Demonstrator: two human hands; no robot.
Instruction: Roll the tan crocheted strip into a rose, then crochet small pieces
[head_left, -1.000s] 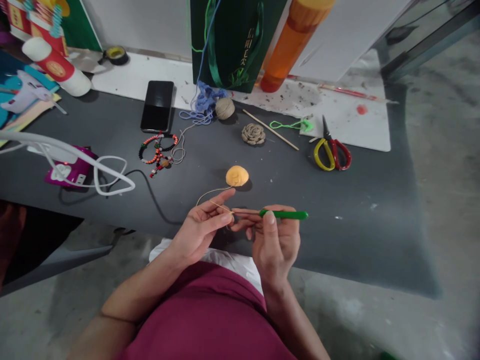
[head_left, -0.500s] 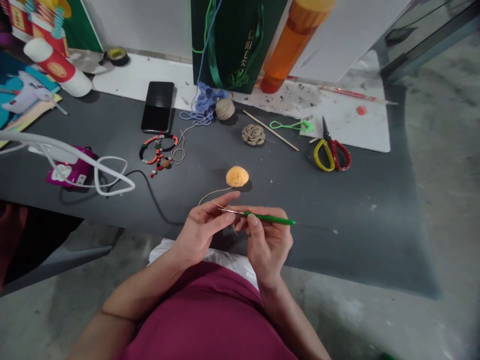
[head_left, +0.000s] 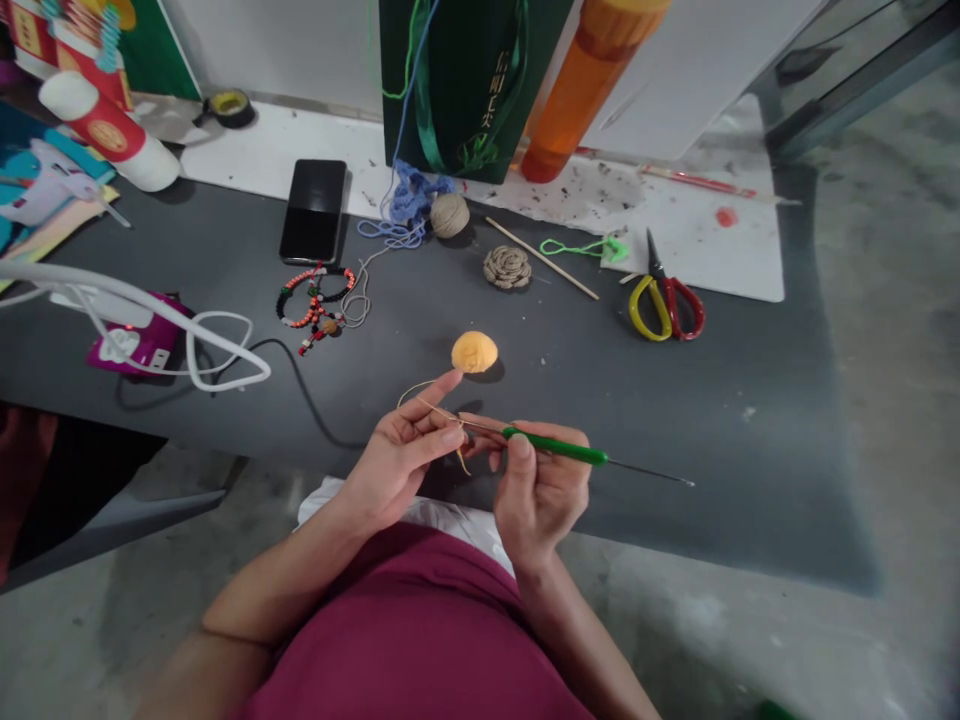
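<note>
Working a crochet hook (head_left: 555,447) with both hands, low over a dark grey tabletop (head_left: 720,430). Right hand (head_left: 541,490): closed on the green handle, pencil-style, with a thin steel shaft sticking out past the handle on the right. Hook's other end points left, into the left hand (head_left: 401,450). Left hand: closed in a pinch on tan twine (head_left: 431,405), between thumb and fingers, index finger raised. Twine loops up beside the left fingers and a short tail hangs below the hook. Detail at the hook tip too small to tell.

Nearest object: a peach-coloured dome (head_left: 474,352), just past the left index fingertip, not touching. Farther up the table: a ball of tan twine (head_left: 450,215) against a blue yarn tangle (head_left: 409,198), a coiled jute rosette (head_left: 507,267), a wooden stick (head_left: 541,258), scissors (head_left: 666,305) with yellow and red handles, a black phone (head_left: 313,211) and a beaded bracelet (head_left: 315,300). Left side: a white cable (head_left: 127,305) over a magenta box (head_left: 142,335). Back edge: a green ribbon bag (head_left: 457,80) and an orange bottle (head_left: 577,90).
</note>
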